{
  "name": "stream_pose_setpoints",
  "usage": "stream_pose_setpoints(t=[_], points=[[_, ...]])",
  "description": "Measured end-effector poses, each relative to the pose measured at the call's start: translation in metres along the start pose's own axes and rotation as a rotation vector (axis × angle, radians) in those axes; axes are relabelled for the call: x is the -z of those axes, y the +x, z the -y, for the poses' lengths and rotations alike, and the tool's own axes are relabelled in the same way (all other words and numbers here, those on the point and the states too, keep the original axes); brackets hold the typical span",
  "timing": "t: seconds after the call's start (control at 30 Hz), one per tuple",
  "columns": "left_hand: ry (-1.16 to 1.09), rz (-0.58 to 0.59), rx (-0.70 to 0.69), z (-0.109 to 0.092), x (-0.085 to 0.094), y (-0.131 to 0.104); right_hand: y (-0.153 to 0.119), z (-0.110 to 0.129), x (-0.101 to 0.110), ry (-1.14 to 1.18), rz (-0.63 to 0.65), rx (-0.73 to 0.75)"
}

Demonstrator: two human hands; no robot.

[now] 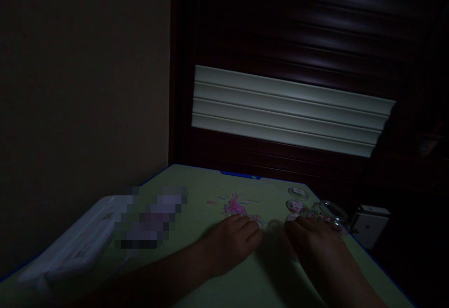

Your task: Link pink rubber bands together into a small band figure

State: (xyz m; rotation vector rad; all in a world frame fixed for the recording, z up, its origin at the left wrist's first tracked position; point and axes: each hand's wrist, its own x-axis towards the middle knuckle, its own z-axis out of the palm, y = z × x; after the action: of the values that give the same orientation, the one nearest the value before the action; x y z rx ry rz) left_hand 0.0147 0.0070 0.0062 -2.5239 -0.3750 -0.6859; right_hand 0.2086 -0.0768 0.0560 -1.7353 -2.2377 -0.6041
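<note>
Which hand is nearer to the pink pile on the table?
Left. The left hand is at the near edge of the pink pile; contact is unclear. The right hand is farther off, to the pile's right.

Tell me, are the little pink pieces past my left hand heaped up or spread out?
Partly both: the pink pieces are loosely clumped beyond the left hand, with stray bits scattered around them on the table.

I can read no words or numbers from here. The labels (299, 191) on the clear round container (292, 195) and white case (70, 242) are too dim for me.
</note>
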Motion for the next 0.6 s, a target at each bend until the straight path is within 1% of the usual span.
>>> stream_pose_setpoints(t=[0.1,0.23,0.3,0.37,0.47,0.53,0.6], points=[[0.012,0.044,0.004,0.001,0.001,0.000,0.000,0.001,-0.005,0.050,0.011,0.005],[0.001,0.089,0.055,0.004,-0.005,-0.004,0.001,0.002,-0.008,0.049,0.001,0.018],[0.001,0.119,0.134,0.008,-0.009,-0.007,0.002,0.003,-0.007,0.054,0.003,0.019],[0.005,0.143,0.242,0.013,-0.012,-0.010,0.002,0.003,-0.005,0.065,0.002,0.014],[-0.017,0.189,0.378,0.021,-0.012,-0.014,0.002,0.003,-0.005,0.066,0.007,0.009],[-0.028,0.229,0.424,0.024,-0.011,-0.016,0.001,0.003,-0.005,0.065,0.016,0.005],[-0.031,0.248,0.436,0.025,-0.011,-0.018,0.001,0.003,-0.005,0.072,0.023,0.004]])
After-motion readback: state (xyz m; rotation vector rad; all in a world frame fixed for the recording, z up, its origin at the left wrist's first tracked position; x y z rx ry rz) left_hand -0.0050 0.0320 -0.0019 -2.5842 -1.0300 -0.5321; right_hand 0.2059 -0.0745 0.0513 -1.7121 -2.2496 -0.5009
